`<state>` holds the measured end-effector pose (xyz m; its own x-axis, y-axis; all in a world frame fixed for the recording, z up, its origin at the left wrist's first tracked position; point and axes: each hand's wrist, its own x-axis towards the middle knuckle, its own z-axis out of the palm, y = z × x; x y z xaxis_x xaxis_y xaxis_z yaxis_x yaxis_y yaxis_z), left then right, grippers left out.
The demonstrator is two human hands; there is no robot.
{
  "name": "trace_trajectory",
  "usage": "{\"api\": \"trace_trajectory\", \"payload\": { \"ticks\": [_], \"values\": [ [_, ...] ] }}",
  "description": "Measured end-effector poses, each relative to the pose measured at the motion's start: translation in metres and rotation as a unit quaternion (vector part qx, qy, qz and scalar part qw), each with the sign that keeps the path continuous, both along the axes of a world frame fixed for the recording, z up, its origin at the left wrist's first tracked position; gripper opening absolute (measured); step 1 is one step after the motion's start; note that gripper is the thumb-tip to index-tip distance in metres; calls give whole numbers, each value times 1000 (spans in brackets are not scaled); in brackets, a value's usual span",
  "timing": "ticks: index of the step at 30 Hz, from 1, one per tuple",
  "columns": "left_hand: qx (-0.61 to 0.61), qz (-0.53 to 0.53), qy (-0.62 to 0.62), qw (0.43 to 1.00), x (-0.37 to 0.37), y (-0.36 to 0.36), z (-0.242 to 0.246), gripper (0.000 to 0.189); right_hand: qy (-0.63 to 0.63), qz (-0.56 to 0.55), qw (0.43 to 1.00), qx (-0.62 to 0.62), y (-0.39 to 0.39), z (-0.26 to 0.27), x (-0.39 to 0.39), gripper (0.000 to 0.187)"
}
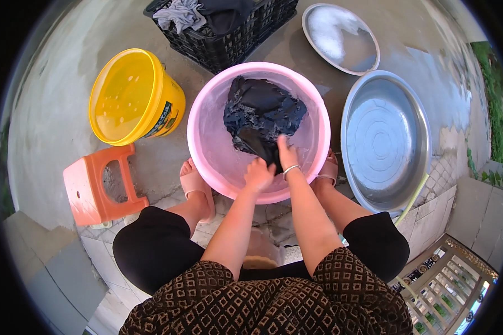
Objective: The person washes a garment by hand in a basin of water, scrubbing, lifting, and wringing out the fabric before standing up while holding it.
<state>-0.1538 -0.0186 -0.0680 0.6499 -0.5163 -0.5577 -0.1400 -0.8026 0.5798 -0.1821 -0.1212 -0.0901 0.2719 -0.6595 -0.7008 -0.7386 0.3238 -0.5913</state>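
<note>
A pink plastic basin [201, 155] stands between my feet, with wet dark cloth [259, 100] bunched in water inside it. My left hand [259, 173] is over the basin's near part, its fingers closed on an end of the dark cloth. Beside it on the right, my right hand [288, 155], with a silver-coloured bangle at the wrist, grips the same cloth; its thumb side is slightly blurred. Part of the cloth stretches between the heap and both hands.
A yellow bucket [174, 104] of liquid and an orange plastic stool [84, 197] are on the left. Behind the basin stands a black plastic crate [218, 50] holding clothes. On the right are a large metal basin [381, 138] and a smaller basin of sudsy water [339, 39]. A hose [414, 194] touches the large one.
</note>
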Motion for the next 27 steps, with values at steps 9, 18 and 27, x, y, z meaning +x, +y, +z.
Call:
{"api": "trace_trajectory", "payload": {
  "ticks": [9, 18, 27],
  "values": [
    [-53, 354, 429, 829, 39, 20, -11, 45, 97, 105, 973, -180, 14, 6, -3, 52],
    [-313, 369, 620, 617, 82, 44, -5, 25, -219, 393, 858, -250, 78, 96, 24, 31],
    [-268, 471, 336, 770, 46, -10, 41, 40, -44, 71, 990, -116, 32, 34, 15, 49]
  ]
}}
